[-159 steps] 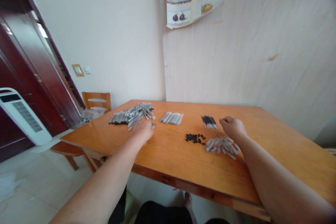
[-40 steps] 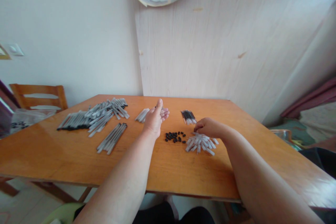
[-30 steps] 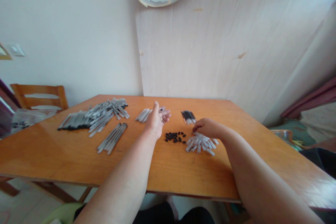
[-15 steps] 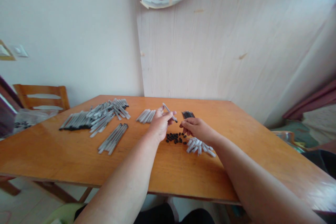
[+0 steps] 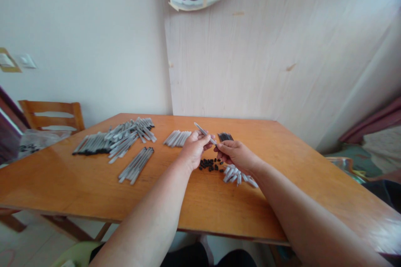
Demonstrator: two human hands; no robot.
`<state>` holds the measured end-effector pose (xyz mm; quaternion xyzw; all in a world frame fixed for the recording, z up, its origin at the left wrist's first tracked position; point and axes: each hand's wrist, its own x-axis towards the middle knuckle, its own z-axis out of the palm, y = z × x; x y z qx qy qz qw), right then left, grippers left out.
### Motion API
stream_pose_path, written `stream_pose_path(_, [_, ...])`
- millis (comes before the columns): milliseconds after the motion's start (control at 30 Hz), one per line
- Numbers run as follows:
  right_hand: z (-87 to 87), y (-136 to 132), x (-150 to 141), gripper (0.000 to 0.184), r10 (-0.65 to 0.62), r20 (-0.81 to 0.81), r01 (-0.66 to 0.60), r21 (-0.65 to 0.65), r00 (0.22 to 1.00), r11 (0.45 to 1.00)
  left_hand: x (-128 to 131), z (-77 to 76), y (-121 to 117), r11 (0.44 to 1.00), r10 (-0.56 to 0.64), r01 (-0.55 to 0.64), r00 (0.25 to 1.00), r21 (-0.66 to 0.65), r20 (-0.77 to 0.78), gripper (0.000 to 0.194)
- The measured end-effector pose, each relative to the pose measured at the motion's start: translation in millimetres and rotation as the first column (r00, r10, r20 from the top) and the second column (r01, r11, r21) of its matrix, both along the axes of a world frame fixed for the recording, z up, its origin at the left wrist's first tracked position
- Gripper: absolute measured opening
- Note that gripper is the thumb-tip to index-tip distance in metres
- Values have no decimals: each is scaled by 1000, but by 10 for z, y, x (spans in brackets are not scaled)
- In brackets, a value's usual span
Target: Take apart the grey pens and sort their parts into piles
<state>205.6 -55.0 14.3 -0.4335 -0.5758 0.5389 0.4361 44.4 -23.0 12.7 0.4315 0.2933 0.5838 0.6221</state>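
Note:
My left hand is closed around a slim pale pen barrel, which slants down to the right. At its lower end, the fingertips of my right hand are pinched together on the barrel's tip, covering it. Small black plugs lie scattered on the table just below the hands. Beside them, under my right wrist, is a heap of whitish pen caps. A bundle of thin dark refills rests behind my right hand, and a row of pale barrels behind my left.
On the wooden table, a big pile of pens with black ends lies at the left. Nearer is a smaller group of pens. A wooden chair stands beyond the left edge, and a wall rises behind.
My right hand has come to the lower end of the pen barrel and pinched it; a gap separated them before. The barrel stays in my left hand.

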Motion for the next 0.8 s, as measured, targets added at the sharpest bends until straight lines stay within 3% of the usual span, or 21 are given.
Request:
stream_pose_path(567, [-43,67,-17,25,-132,297,63,231,946,971,32,13,-30,995,97,-97,994,6,-54,20])
stream_pose_path(800, [-65,78,-3,21,-310,452,70,473,836,878,34,-10,-13,992,126,-127,989,-2,-72,20])
